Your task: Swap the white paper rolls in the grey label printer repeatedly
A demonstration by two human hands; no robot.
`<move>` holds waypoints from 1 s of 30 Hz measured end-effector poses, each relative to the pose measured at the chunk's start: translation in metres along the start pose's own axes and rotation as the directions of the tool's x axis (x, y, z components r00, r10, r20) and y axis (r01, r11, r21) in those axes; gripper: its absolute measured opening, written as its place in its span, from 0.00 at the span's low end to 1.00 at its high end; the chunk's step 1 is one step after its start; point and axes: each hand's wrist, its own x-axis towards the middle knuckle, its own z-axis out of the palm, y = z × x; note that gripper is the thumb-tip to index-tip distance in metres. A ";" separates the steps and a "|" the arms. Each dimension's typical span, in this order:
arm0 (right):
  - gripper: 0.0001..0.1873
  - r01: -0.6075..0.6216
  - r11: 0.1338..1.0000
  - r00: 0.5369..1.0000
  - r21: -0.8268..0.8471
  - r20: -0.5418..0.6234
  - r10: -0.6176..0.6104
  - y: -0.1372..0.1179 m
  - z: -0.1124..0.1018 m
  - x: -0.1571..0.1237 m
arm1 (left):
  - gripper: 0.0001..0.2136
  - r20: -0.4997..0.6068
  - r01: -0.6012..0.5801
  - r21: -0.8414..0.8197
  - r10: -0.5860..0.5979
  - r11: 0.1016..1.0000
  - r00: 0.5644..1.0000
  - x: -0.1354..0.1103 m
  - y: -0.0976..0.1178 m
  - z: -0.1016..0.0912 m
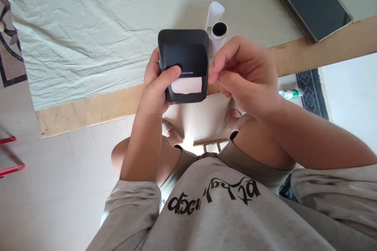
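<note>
Though part-behind right hand (249,72), seemingly roll (219,34)

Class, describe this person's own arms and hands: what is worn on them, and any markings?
The bare left hand and bare right hand show no gloves or bracelets. Loose, light-grey fabric sleeves leave both uncovered forearms in view. The sleeves look creased, with no visible lettering.

1 head-worn view, close above shirt (206,211), facing forward and down onto table (88,110).
</note>
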 end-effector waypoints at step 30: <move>0.12 -0.643 0.492 0.565 0.586 0.798 -0.212 0.029 -0.049 -0.024 | 0.20 -0.052 -0.038 0.128 0.044 0.991 0.998 0.009 -0.008 0.007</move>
